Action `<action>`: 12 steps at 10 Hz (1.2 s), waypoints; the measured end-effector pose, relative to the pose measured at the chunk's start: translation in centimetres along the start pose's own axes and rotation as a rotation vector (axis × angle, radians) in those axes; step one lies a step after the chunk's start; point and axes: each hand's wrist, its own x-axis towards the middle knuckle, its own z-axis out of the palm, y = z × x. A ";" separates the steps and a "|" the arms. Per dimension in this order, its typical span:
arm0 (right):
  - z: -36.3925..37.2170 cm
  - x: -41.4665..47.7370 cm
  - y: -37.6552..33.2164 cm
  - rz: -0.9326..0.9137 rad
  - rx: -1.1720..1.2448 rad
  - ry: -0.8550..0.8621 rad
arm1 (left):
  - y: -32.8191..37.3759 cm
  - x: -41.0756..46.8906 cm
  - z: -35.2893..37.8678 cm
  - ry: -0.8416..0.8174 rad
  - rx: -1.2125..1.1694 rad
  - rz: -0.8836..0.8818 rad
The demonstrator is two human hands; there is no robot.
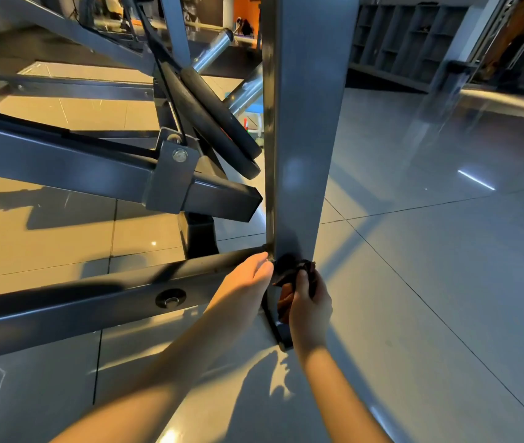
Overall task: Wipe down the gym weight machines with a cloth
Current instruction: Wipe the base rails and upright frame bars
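**Down at the bottom corner of the frame**

Resting the left grip flat on the low rail, fingers straight, holding nothing, probably just for balance. Right beside it, squeezing the dark cloth in the right grip, pressed against the foot of the upright post, likely where grime collects.

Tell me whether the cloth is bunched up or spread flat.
Bunched up. The cloth is crumpled into a wad in the grip of the right hand, at the foot of the upright post.
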 end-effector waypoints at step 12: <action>-4.0 -27.3 -32.5 0.756 -0.003 -0.378 | 16.2 -23.1 -20.4 0.187 -0.137 -0.313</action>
